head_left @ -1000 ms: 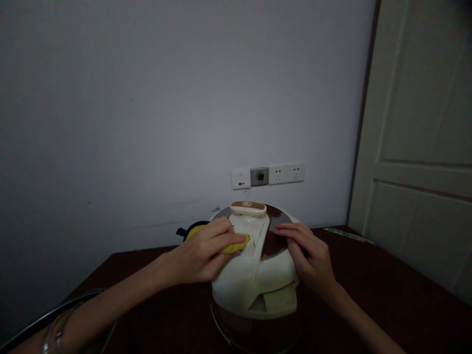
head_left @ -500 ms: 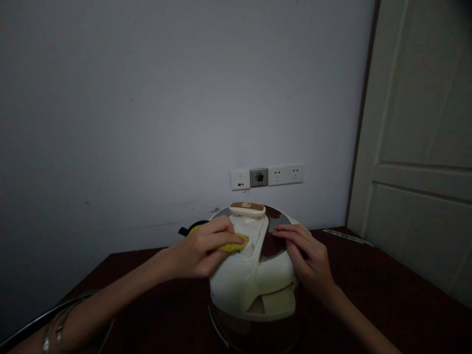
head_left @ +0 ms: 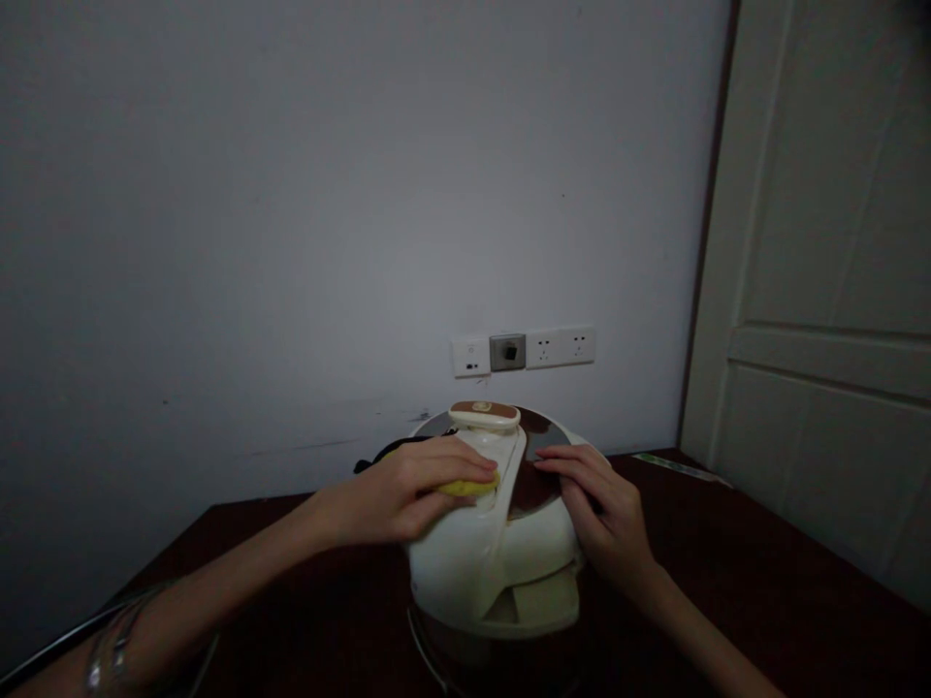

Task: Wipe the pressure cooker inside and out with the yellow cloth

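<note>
A white and brown electric cooker (head_left: 455, 572) stands in front of me, its lid topped by a handle (head_left: 485, 417) with a brown inlay. My left hand (head_left: 418, 485) reaches in from the left and is closed on a yellow cloth (head_left: 469, 485), pressing it against the white strip of the lid. The palm hides part of the cloth. My right hand (head_left: 607, 504) lies on the right side of the lid, fingers stretched over the shiny brown panel (head_left: 534, 490), with nothing in it.
The cooker stands on a dark red table (head_left: 698, 523) against a pale wall (head_left: 291, 242). Wall sockets (head_left: 560, 346) sit behind it. A panelled white door (head_left: 821, 388) is at the right. A flat patterned strip (head_left: 680, 467) lies near the table's back edge.
My left hand has slid the yellow cloth slightly to the right over the lid, with its fingers stretched further across it. My right hand stays on the lid.
</note>
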